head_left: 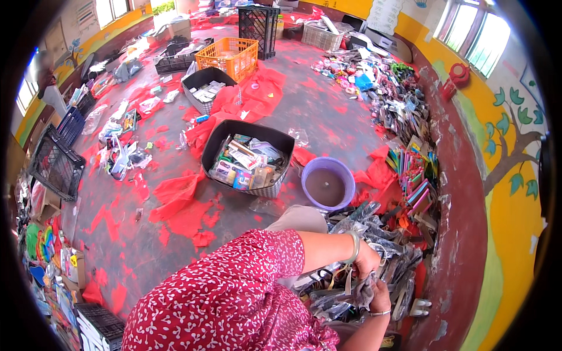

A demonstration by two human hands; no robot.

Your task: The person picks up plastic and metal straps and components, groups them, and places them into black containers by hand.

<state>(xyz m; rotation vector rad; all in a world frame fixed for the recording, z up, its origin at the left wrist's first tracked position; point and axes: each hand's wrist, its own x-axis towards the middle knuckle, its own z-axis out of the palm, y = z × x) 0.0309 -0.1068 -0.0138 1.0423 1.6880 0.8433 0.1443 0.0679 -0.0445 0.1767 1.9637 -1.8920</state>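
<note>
My left hand (367, 260), with a bangle on its wrist, is bent down over a heap of dark items in clear plastic wrapping (335, 305). Just below it, my right hand (380, 296) is closed on a crumpled grey piece (364, 292) that looks like cloth or thin plastic. The fingers of the left hand are curled against the top of this piece. Pale straps dangle beside the hands, and what they belong to is hidden. A purple round tub (352, 186) stands just beyond the heap, its inside brownish.
A black-lined checkered bin (270, 191) holds small packages. Behind it are another bin (202, 107), an orange crate (250, 65) and an upright black crate (257, 29). Piled goods (404, 105) line the right wall. Torn red sheeting (181, 199) covers parts of the floor. Another person (54, 96) is at far left.
</note>
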